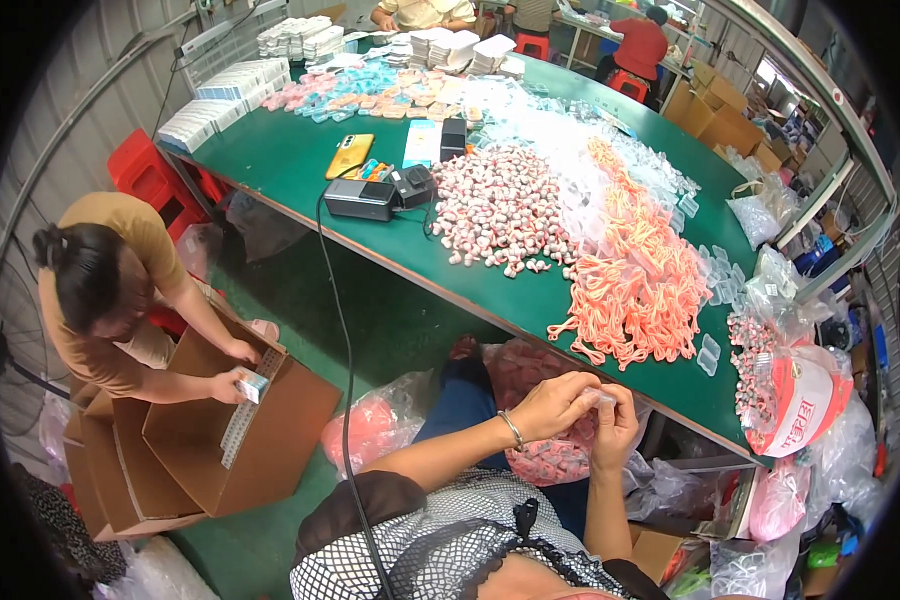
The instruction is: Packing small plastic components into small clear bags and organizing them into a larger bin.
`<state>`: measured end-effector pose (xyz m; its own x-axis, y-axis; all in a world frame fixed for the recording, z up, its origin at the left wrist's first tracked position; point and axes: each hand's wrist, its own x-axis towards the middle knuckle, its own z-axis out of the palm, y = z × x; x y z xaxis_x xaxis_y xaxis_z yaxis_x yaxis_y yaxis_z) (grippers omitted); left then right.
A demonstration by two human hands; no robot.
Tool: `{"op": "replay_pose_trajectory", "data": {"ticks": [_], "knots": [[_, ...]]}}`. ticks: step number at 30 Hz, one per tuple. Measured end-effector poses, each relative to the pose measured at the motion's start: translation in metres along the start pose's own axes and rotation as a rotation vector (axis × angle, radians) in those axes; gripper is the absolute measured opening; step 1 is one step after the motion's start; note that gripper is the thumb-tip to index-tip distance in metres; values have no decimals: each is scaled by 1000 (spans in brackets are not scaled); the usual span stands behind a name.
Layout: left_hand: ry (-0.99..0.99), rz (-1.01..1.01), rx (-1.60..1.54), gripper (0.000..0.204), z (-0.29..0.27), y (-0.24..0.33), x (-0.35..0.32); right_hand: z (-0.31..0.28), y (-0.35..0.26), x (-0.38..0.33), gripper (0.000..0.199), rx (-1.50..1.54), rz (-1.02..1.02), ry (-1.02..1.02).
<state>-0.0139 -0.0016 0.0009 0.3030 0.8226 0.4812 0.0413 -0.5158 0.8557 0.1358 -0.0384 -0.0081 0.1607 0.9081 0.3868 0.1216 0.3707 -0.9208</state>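
My left hand point(558, 408), with a bangle at its wrist, and my right hand point(614, 432) meet in front of me by the table's near edge. Fingers of both hands are pinched together around something small and pale, mostly hidden by the fingertips. Below them, clear bags of pink pieces point(548, 462) rest by my legs. Closest on the green table point(400, 255) lies a heap of looped orange cords point(635, 300). Left of it spreads a pile of small round pink-and-white pieces point(495, 205). Clear plastic shells point(708, 355) lie at the cords' right.
A black cable point(346, 400) hangs from a black device point(360, 199) across my left side. At left, a co-worker point(120, 290) bends over an open cardboard box point(260, 435), holding a small box. A red-and-white bag point(800, 400) stands at the table's right corner.
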Motion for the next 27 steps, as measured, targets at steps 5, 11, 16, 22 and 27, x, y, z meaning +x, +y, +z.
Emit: {"op": "replay_pose_trajectory", "data": {"ticks": [5, 11, 16, 22, 27], "knots": [[-37, -11, -19, 24, -1, -1, 0, 0, 5, -1, 17, 81, 27, 11], [-42, -12, -6, 24, 1, -10, -1, -1, 13, -4, 15, 156, 114, 14], [-50, -34, -19, 23, 2, -11, -4, -2, 17, -6, 15, 97, 80, 2], [-39, -40, -24, 23, 3, -10, -5, -3, 19, -6, 16, 49, 28, -13], [-44, -44, -20, 24, 3, -6, -6, -2, 12, -7, 13, 108, 96, 18]]}}
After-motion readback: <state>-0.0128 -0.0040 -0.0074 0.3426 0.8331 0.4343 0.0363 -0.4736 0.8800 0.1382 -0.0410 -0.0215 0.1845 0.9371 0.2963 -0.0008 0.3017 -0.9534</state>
